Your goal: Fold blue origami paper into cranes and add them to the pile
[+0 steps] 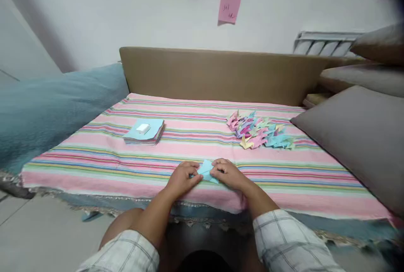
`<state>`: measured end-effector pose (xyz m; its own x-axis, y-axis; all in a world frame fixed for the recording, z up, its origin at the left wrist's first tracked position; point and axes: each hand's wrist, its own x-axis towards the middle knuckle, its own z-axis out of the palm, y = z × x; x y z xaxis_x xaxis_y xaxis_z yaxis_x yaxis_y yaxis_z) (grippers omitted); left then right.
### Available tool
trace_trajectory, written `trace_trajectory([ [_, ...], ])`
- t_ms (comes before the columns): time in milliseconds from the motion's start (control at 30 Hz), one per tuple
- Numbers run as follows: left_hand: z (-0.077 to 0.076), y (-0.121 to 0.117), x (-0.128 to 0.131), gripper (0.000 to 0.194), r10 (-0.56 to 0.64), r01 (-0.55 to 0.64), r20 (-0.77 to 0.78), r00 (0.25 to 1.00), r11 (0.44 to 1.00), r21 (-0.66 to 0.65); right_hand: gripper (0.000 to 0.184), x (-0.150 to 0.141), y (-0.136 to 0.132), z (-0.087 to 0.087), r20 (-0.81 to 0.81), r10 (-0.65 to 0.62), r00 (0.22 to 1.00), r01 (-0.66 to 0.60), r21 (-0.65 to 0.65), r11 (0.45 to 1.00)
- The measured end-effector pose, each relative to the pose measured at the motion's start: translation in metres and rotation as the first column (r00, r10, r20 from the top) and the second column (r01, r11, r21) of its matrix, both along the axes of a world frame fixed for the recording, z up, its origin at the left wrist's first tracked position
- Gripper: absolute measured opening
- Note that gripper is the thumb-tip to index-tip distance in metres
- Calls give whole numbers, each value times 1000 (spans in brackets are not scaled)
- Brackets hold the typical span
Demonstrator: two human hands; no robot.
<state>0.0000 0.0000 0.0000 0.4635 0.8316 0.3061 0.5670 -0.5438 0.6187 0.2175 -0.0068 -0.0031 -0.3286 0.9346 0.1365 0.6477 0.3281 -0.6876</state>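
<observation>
A small piece of light blue folded paper (pixel 206 168) is held between my two hands, just above the front part of the striped cloth. My left hand (pixel 184 176) pinches its left side between thumb and fingers. On the right side, the fingers and thumb of my right hand (pixel 227 173) close on the paper's edge. One pointed corner sticks up between the hands and another points down to the right. The finer folds are too small to make out.
A stack of coloured paper sheets (pixel 151 128) lies to the left, topped by a small white block (pixel 143 128). Several folded paper figures (pixel 259 131) are heaped at the right. Grey cushions (pixel 356 137) stand on the right, and a brown board (pixel 208 74) runs along the back.
</observation>
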Motion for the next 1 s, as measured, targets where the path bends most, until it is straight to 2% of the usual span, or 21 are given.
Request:
trace_trajectory([
  [500, 0, 0, 4, 20, 35, -34, -46, 998, 999, 20, 15, -11, 1, 0, 101, -154, 983, 148, 66, 987],
  [867, -6, 1, 5, 21, 27, -22, -111, 993, 999, 46, 16, -14, 1, 0, 182, -167, 969, 148, 112, 983],
  [1000, -6, -2, 6, 21, 61, -51, -121, 991, 995, 87, 16, -15, -1, 1, 169, -191, 967, 173, 114, 978],
])
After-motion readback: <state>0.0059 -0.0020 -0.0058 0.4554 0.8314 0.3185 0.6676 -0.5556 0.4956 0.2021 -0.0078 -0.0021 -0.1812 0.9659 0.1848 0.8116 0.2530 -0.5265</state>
